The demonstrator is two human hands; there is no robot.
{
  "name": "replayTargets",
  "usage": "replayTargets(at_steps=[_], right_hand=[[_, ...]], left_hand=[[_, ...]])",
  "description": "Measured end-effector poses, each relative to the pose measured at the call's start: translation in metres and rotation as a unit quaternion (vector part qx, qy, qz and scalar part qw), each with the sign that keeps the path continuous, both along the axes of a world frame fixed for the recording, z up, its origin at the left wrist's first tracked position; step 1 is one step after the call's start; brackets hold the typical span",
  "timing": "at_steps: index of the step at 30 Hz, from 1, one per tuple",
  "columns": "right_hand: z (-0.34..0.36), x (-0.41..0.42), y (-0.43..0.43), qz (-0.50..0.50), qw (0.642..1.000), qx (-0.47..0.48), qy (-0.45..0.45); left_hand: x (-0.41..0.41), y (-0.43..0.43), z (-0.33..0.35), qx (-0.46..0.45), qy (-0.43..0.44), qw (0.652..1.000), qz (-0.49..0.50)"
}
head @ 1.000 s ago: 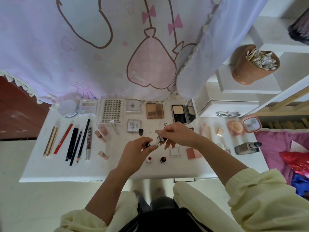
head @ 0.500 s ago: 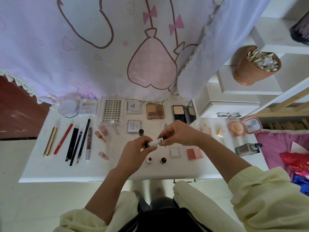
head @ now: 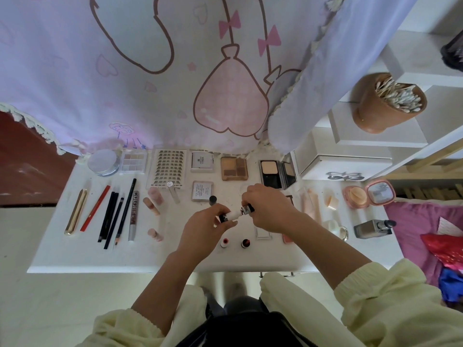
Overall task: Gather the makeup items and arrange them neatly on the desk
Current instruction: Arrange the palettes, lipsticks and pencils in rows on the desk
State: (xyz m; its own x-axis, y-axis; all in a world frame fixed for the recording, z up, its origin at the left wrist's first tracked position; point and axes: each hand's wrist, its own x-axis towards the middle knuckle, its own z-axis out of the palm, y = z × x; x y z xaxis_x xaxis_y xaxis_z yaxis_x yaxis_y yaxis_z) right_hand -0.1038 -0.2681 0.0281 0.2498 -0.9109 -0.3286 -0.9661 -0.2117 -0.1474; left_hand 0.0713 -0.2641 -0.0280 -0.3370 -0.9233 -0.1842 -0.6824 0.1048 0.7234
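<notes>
Above the middle of the white desk, both my hands hold a small white lipstick tube with black lettering. My left hand pinches its left end and my right hand grips its right end. Two open lipsticks stand upright just below my hands, and a small black cap stands above my left hand. Pencils and a gold tube lie in a row at the left. Palettes line the back edge.
A lilac curtain hangs behind the desk. At the right are a pink cushion compact, a foundation bottle, white shelves and a brown cup of cotton swabs. Pink bedding lies right of the desk.
My two hands have drawn closer together on the white tube, which has tilted a little. Everything lying on the desk has stayed in place.
</notes>
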Motion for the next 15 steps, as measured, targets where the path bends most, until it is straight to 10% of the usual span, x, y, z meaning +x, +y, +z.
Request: replayTargets(at_steps=[15], right_hand=[[-0.014, -0.008, 0.006, 0.01, 0.995, -0.093, -0.016]], left_hand=[[-0.009, -0.003, 0.0, -0.062, -0.081, 0.993, -0.061]])
